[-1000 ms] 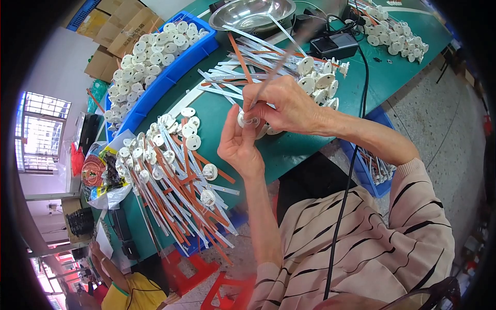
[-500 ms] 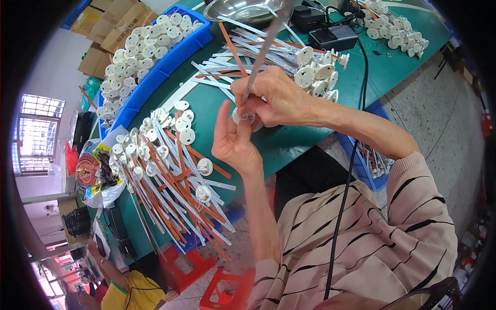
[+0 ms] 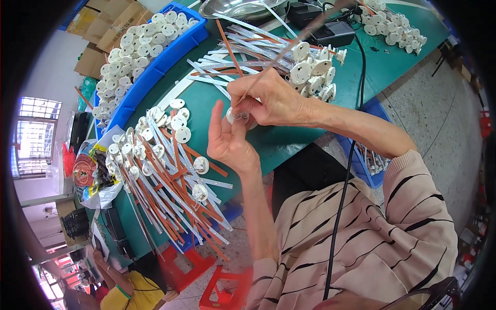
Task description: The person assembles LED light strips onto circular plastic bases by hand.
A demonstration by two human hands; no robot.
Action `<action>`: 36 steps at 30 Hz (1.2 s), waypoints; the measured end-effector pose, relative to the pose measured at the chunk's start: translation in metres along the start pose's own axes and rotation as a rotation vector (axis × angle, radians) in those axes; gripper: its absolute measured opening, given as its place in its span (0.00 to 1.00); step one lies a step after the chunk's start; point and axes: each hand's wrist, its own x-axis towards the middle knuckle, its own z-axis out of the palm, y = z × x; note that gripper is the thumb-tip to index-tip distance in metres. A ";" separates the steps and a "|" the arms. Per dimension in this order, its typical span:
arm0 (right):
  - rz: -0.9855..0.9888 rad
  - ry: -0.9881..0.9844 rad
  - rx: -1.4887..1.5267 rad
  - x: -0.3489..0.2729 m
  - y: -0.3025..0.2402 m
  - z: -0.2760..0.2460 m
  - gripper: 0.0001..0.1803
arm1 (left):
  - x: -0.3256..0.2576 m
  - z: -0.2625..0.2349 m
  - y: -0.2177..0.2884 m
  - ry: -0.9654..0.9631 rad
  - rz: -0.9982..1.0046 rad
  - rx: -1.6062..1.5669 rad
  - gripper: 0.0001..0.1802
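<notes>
My left hand holds a small white round disc between thumb and fingers above the green table. My right hand pinches the lower end of a long thin strip and presses it against the disc. The strip slants up and to the right, away from my hands. To the left lies a pile of finished discs with strips in grey and orange. Behind my hands sits a heap of loose strips and loose white discs.
A blue bin of white discs stands at the back left. A metal bowl, a black box and a black cable lie at the back. More white discs lie far right. Red stools stand below, beside another person.
My two hands have stayed together on the disc and shifted slightly lower in view. The long strip has swung a little to the right.
</notes>
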 end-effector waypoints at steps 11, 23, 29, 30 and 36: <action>0.025 -0.011 0.003 0.003 -0.004 0.002 0.04 | 0.000 0.001 0.002 0.009 -0.006 -0.053 0.22; -0.008 0.047 -0.054 0.002 -0.004 0.002 0.05 | 0.002 0.001 0.002 -0.003 -0.012 -0.053 0.21; 0.082 0.069 -0.015 0.004 -0.010 -0.005 0.07 | 0.002 -0.003 0.006 -0.077 -0.053 -0.066 0.25; 0.082 0.087 -0.028 0.007 -0.009 -0.010 0.07 | 0.001 -0.002 0.006 -0.100 -0.064 -0.066 0.25; 0.324 -0.177 -0.164 0.049 -0.012 -0.048 0.10 | 0.004 -0.003 0.006 -0.088 0.083 0.116 0.25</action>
